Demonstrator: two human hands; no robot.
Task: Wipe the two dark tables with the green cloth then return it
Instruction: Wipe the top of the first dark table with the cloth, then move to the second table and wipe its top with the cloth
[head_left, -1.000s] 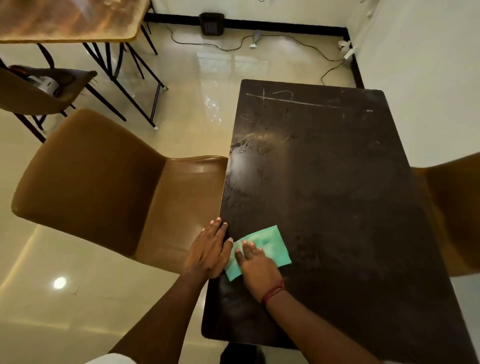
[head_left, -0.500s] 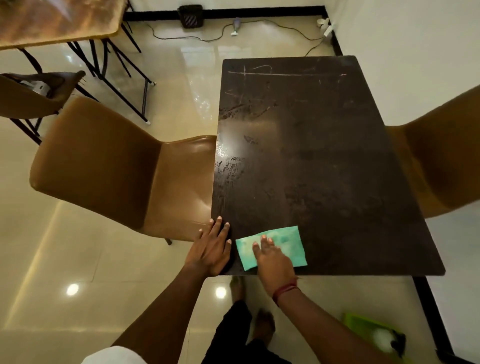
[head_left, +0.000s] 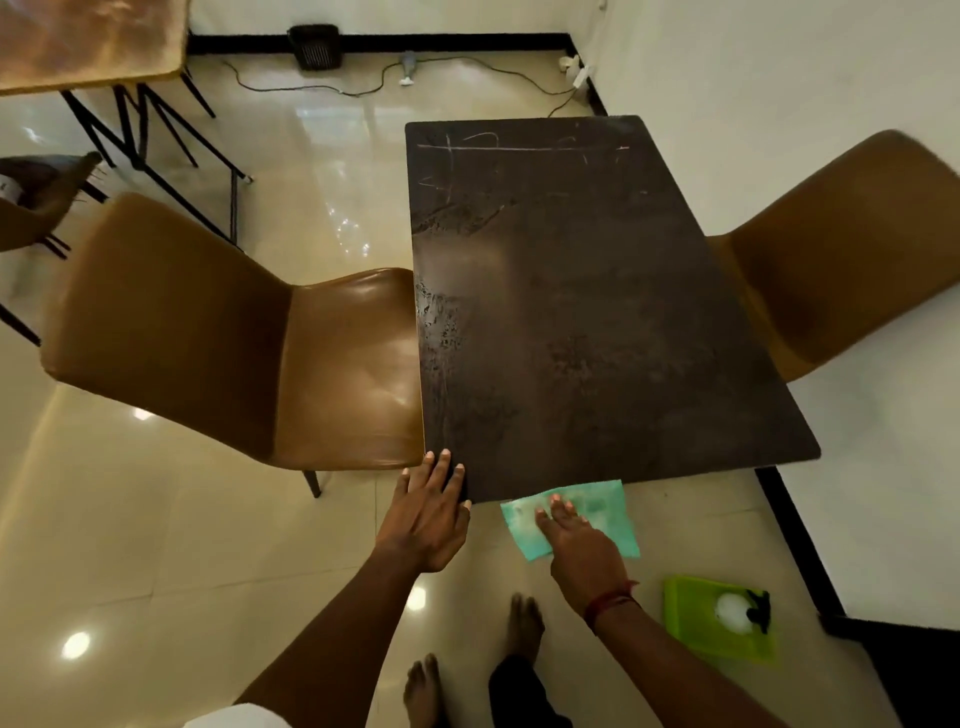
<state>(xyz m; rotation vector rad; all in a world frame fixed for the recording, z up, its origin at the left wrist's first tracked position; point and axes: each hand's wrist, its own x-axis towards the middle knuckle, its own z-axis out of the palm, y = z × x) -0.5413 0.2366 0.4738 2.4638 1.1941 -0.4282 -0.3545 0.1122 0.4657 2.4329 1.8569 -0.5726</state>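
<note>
The dark table (head_left: 597, 312) stands in front of me with chalk-like marks near its far end and wet streaks along its left side. The green cloth (head_left: 597, 506) lies at the table's near edge, most of it past the edge over the floor. My right hand (head_left: 576, 545) rests on top of the cloth with straight fingers; its thumb is hidden. My left hand (head_left: 431, 509) lies flat on the table's near left corner, fingers spread.
A brown chair (head_left: 234, 338) is pushed against the table's left side and another brown chair (head_left: 841, 249) against its right. On the floor at my right lies a green tray (head_left: 696, 618) holding a spray bottle (head_left: 743, 613). A wooden table (head_left: 88, 41) stands far left; cables run along the far wall.
My right hand has dragged the cloth toward me along the table, from on the surface to past its near edge. The view has pulled back, showing the tray and my feet.
</note>
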